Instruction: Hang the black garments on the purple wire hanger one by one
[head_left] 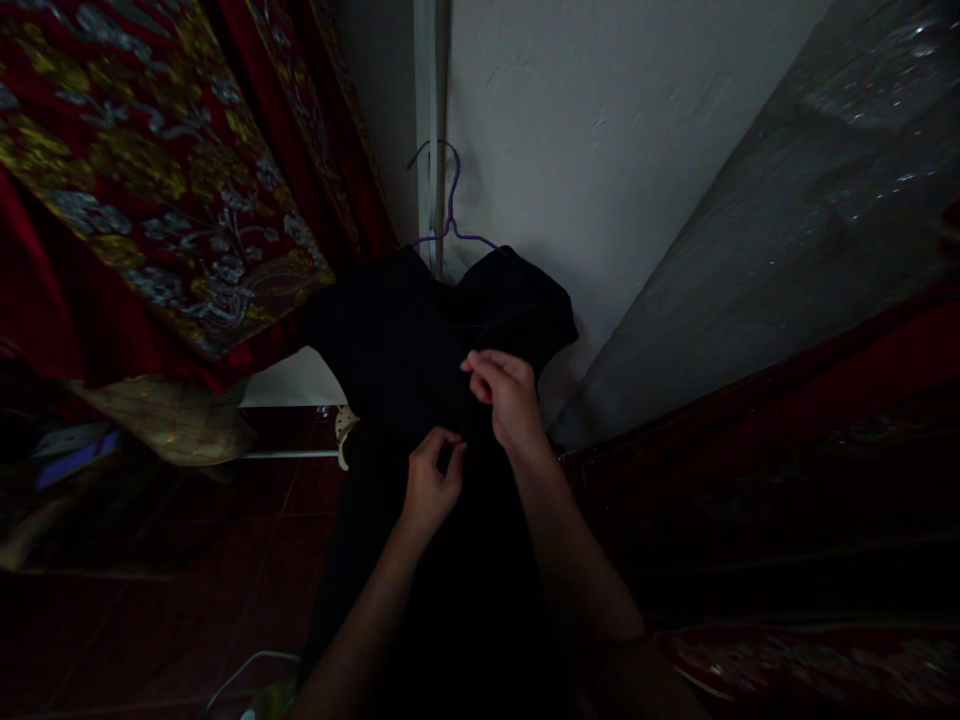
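Observation:
A black short-sleeved garment point(390, 330) hangs on a purple wire hanger point(454, 200) against the wall. My left hand point(431, 485) pinches the front of the black cloth low down, thumb and forefinger brought together. Higher and to the right, my right hand point(506, 395) has its fingers curled and pinched at the garment's front, just below the neckline. In the dim light I cannot make out buttons or any small detail between the fingertips. The garment's lower part merges into the darkness below my hands.
Red cloth with gold and silver embroidery point(210, 190) hangs at the left. A clear plastic sheet point(750, 230) slants down the right side over more red fabric point(847, 380). A pale clog point(344, 435) rests on the red tiled floor point(225, 560). A white cable point(251, 660) lies lower left.

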